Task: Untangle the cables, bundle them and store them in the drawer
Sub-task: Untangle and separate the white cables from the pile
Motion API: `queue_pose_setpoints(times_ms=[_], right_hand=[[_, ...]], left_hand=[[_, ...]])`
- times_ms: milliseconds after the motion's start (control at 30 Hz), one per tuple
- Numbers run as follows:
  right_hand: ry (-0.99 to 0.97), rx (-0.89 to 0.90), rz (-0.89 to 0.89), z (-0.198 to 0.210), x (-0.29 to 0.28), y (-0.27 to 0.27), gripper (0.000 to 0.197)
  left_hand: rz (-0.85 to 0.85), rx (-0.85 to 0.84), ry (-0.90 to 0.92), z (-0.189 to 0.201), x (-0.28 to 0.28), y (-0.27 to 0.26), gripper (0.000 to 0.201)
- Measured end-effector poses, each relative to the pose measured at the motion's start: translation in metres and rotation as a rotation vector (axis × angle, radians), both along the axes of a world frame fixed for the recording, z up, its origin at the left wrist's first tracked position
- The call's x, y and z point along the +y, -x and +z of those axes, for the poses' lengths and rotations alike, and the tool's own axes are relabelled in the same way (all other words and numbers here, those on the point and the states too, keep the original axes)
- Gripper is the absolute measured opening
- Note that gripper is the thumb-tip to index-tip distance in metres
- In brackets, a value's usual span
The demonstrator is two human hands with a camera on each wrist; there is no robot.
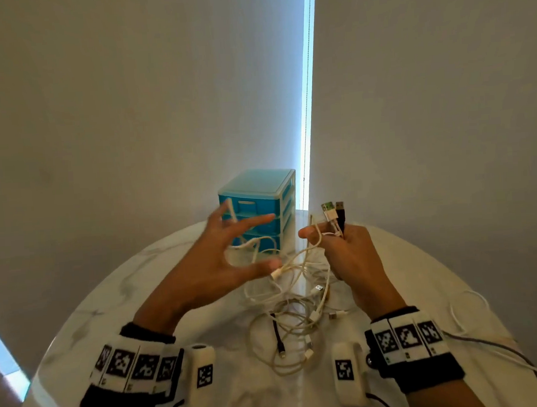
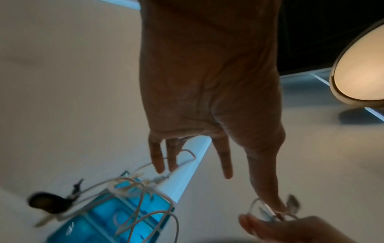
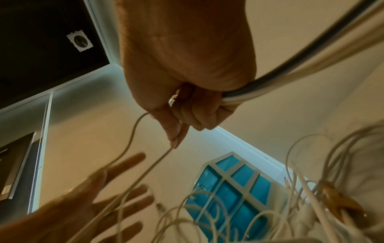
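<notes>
A tangle of white cables [image 1: 293, 315] lies mid-table, a short black cable [image 1: 276, 331] among its strands. My right hand [image 1: 342, 249] is raised over it and grips several cable ends, whose USB plugs [image 1: 334, 213] stick up above the fist. In the right wrist view the fist [image 3: 187, 65] closes round a thick bundle of cables [image 3: 290, 69]. My left hand [image 1: 251, 245] hovers with fingers spread straight, blurred, and a white cable [image 2: 145, 197] loops across them. The blue drawer unit [image 1: 258, 204] stands behind both hands with its drawers closed.
The round white marble table [image 1: 140, 289] ends close to the wall behind the drawer unit. A loose white and grey cable [image 1: 475, 310] trails over the table's right edge. The strands hang from both hands down to the tangle.
</notes>
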State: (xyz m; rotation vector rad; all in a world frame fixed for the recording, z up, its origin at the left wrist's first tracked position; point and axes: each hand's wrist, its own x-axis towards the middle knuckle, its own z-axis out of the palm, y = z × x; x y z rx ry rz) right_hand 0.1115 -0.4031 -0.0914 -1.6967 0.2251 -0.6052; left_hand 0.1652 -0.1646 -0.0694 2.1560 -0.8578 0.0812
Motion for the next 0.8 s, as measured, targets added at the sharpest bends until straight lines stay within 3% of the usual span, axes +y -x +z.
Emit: queue_pose_setpoints(times_ms=[167, 367, 500, 633, 800], right_hand=[[-0.031, 0.046, -0.007, -0.002, 0.005, -0.001, 0.011], [-0.051, 0.119, 0.003, -0.010, 0.004, -0.007, 0.011], [-0.105, 0.147, 0.003, -0.012, -0.004, -0.009, 0.010], [-0.028, 0.193, 0.065, -0.015, -0.005, -0.008, 0.025], [0.184, 0.336, 0.376, -0.017, 0.017, -0.002, 0.045]], left_hand=[[-0.180, -0.111, 0.037, -0.009, -0.023, 0.007, 0.063], [-0.187, -0.102, 0.300, -0.020, -0.035, 0.003, 0.027], [-0.073, 0.011, 0.468, -0.017, -0.030, -0.001, 0.029], [0.024, 0.117, 0.753, -0.013, -0.022, -0.007, 0.036], [0.035, 0.277, 1.214, -0.001, -0.006, -0.020, 0.043]])
